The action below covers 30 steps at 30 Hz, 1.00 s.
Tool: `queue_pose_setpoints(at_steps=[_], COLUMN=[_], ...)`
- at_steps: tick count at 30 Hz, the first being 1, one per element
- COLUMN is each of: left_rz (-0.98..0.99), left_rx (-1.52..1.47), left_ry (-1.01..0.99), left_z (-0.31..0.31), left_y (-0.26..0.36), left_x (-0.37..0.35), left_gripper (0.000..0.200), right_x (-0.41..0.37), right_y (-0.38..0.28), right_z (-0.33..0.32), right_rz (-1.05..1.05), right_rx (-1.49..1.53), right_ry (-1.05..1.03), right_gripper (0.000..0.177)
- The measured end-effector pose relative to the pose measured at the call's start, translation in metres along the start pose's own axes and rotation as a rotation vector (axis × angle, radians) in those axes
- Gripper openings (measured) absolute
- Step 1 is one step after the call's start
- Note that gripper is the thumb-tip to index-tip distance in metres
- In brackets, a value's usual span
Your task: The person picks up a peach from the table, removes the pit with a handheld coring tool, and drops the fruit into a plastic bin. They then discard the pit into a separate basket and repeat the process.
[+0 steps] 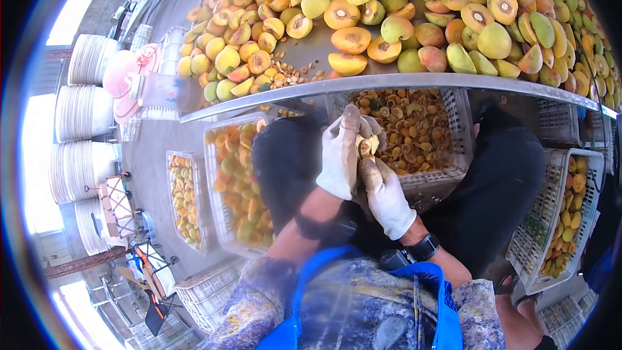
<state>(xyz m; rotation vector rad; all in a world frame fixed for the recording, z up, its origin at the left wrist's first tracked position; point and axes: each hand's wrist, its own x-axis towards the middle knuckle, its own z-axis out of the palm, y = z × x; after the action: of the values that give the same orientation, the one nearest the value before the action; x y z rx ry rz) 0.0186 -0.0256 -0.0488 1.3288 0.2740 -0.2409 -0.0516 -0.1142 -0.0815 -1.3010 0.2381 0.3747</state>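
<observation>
Both my hands wear white work gloves with dirty fingertips and meet in front of my lap. My left hand (340, 155) is closed around a pale yellow apricot half (368, 147). My right hand (387, 201) pinches the same piece from below, its thumb pressed against it. The fingers partly hide the fruit, and I cannot make out whether a tool is in the right hand. Just beyond the hands, between my knees, a white crate (461, 131) holds many hollow orange apricot halves (414, 126).
A metal-edged table (414, 80) carries a heap of cut apricots (447, 0) and some loose pits (285, 76). Fruit-filled crates stand left (217, 210) and right (528, 246). A plastic jug (162, 91) is at the table's left corner; stacked white round trays (81, 113) stand farther left.
</observation>
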Motion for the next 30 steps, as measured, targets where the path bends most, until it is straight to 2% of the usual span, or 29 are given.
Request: queue_pose_setpoints(at_steps=[2,5,8,11,14,17,19,22,26,28,30], left_rz=[-0.073,-0.072,-0.143,-0.042,0.012,0.026,0.045,0.092,0.159,0.113,0.09], left_rx=[-0.058,-0.041,0.041,0.127,0.109,0.13,0.125,0.095,0.003,-0.012,0.02], left_ry=[0.009,-0.034,-0.045,0.017,0.059,-0.013,-0.038,-0.111,-0.151,-0.129,-0.114], left_z=[0.008,0.01,0.003,0.006,0.008,0.007,0.007,0.007,0.007,0.01,0.011], left_y=[0.011,0.008,0.0,-0.001,-0.001,0.001,0.001,0.003,-0.002,0.004,0.006], left_x=[-0.003,0.0,0.001,-0.002,-0.003,-0.004,-0.005,-0.002,-0.001,-0.001,0.0], left_gripper=[0.053,0.053,0.053,0.053,0.054,0.053,0.053,0.053,0.056,0.058,0.06], right_x=[0.0,-0.002,-0.004,-0.001,0.0,-0.001,-0.005,-0.011,-0.011,-0.01,-0.01], right_y=[-0.005,-0.003,-0.002,0.014,0.008,0.011,0.002,-0.034,-0.044,-0.042,-0.048], right_z=[0.0,-0.002,-0.003,0.004,-0.002,0.001,-0.006,-0.017,-0.019,-0.019,-0.021], right_rz=[-0.036,0.162,0.058,-0.12,-0.119,-0.106,0.081,0.379,0.385,0.36,0.449], right_rx=[0.024,0.061,0.003,-0.012,-0.097,0.096,0.141,0.406,0.37,0.318,0.416], right_ry=[0.004,-0.016,-0.016,0.053,0.033,0.016,-0.075,-0.21,-0.226,-0.212,-0.239], right_gripper=[0.04,0.039,0.039,0.039,0.039,0.041,0.043,0.049,0.051,0.05,0.05])
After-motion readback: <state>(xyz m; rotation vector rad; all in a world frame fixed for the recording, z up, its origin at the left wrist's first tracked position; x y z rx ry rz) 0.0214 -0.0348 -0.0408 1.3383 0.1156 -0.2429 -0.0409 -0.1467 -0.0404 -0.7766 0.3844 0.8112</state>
